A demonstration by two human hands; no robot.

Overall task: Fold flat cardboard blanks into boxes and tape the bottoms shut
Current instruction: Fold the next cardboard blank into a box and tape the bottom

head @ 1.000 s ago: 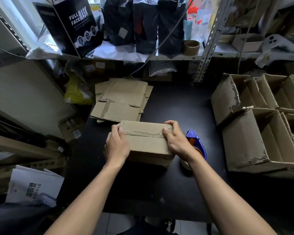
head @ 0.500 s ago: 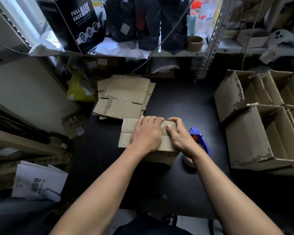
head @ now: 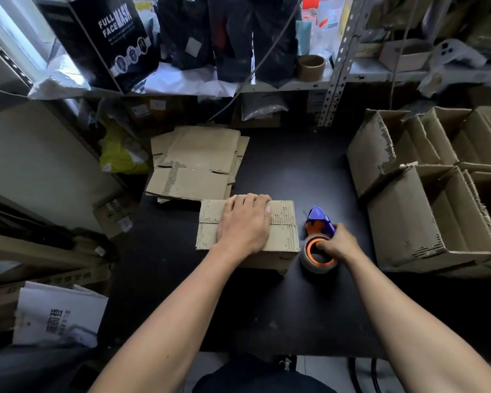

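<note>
A folded cardboard box (head: 284, 236) stands bottom up in the middle of the black table (head: 267, 307), its flaps closed. My left hand (head: 245, 222) lies flat on the flaps and presses them down across the seam. Right of the box sits a tape dispenser (head: 318, 222) with a blue and orange body and a brown tape roll. My right hand (head: 338, 245) grips the dispenser at the roll, fingers curled round it. A pile of flat cardboard blanks (head: 196, 165) lies behind the box at the table's back left.
Several finished open boxes (head: 425, 211) crowd the table's right side. A metal shelf (head: 338, 66) with bags, a black mask carton (head: 102, 38) and a tape core runs across the back. Cartons and a white bag (head: 57, 316) lie low at the left.
My left hand slid from the box's left end to the middle of the flaps. My right hand left the box and took hold of the tape dispenser beside it.
</note>
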